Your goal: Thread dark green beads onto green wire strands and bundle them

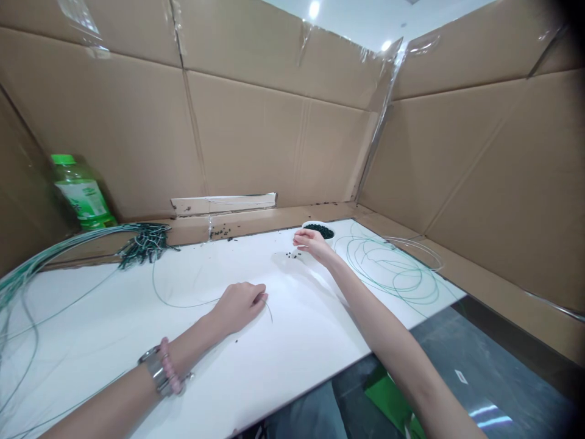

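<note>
My left hand [243, 305] rests on the white board, its fingers closed on a thin green cord. The cord's short free end [270, 312] sticks out past the thumb, and the rest runs left across the board. My right hand [314, 244] hovers at the near side of a white dish [332, 227] of small dark beads [321, 230]. Its fingers are bent together; whatever they may hold is too small to make out. Several loose beads [292, 255] lie on the board just below those fingers.
Coils of thin green cord [397, 274] lie at the right. A bundle of cords with dark, knotted-looking ends [145, 242] is at the left, near a green-capped bottle [82, 194]. Cardboard walls [256, 134] enclose the board [205, 347]; stray beads [222, 231] lie along the back.
</note>
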Tool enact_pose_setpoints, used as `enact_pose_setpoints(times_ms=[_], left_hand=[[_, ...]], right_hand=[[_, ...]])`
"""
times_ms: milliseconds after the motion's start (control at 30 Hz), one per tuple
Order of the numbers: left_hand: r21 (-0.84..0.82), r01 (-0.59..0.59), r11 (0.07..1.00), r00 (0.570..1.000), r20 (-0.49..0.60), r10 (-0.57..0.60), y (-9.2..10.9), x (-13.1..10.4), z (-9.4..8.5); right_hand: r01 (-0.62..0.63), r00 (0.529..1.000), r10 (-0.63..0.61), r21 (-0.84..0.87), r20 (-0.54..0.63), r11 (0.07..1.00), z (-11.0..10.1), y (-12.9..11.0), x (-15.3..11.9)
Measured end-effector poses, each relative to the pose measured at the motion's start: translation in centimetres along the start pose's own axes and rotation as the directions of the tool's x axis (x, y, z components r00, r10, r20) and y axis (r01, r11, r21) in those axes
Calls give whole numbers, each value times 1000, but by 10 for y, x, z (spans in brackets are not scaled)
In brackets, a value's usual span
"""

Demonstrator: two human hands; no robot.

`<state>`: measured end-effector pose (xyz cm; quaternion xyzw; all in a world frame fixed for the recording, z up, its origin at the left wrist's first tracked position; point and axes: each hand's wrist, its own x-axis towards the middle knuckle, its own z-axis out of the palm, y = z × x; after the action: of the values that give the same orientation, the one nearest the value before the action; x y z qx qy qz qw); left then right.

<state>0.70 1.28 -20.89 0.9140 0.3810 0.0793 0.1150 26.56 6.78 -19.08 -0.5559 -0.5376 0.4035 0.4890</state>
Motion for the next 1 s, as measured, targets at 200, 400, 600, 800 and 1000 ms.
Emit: enact_pose_setpoints(times_ms=[200,400,600,800,1000], left_hand=[[-8,4,1000,1000,3,-4,0,0,0],[-14,9,1000,1000,9,-8,1,0,-1],[-17,8,1000,1000,6,-8,1,-1,-2],[-15,10,1000,1000,11,-10,1,0,-1],[-11,10,1000,1000,8,-10,1,1,-1]], right_hand=[[35,996,-51,-203,-73,979,-6,16,9],[51,996,-75,-344,-56,938,3,31,10],[50,996,-74,-413,-44,909,1,33,9],[38,996,-71,-457,-54,889,2,31,8],[24,998,-48,-485,-37,874,3,29,7]])
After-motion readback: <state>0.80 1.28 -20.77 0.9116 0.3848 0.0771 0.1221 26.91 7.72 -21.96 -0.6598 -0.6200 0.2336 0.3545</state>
